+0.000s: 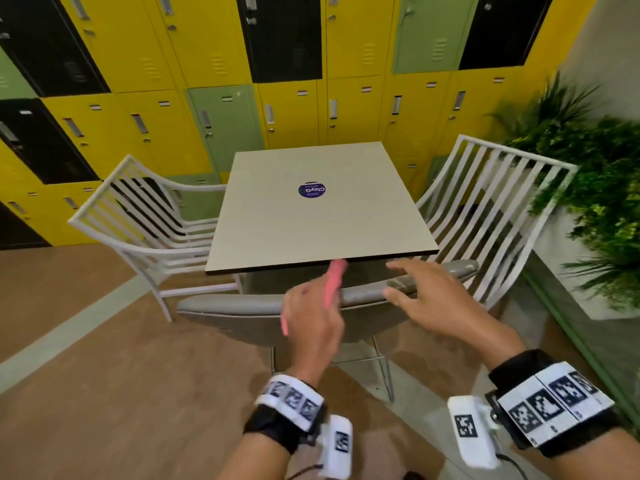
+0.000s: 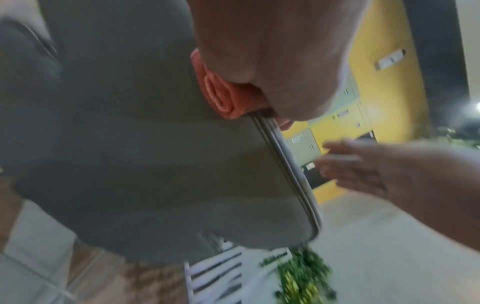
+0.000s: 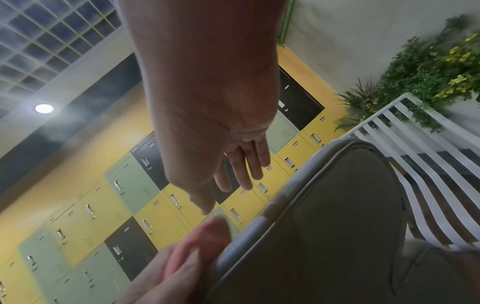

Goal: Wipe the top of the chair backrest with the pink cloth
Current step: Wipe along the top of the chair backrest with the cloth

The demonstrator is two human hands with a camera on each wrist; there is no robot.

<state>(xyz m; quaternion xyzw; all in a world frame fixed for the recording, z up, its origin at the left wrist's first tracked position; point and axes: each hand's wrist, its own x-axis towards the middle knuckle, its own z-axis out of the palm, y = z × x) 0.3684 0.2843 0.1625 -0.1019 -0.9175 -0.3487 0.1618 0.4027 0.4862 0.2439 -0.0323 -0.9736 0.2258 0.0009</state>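
Note:
A grey upholstered chair backrest (image 1: 242, 304) curves in front of me, tucked under the table. My left hand (image 1: 311, 313) grips the folded pink cloth (image 1: 335, 284) and holds it against the backrest's top edge near its middle. The left wrist view shows the pink cloth (image 2: 223, 92) bunched under the hand (image 2: 272, 61), right on the backrest rim (image 2: 291, 174). My right hand (image 1: 426, 296) hovers open just above the backrest's right part, fingers spread; in the right wrist view this hand (image 3: 233, 160) is clear of the backrest (image 3: 324, 205).
A square beige table (image 1: 311, 216) with a round blue sticker (image 1: 312, 190) stands just beyond the backrest. White slatted chairs flank it at left (image 1: 138, 216) and right (image 1: 485, 202). Yellow, green and black lockers (image 1: 294, 64) line the far wall; plants (image 1: 588, 168) fill the right.

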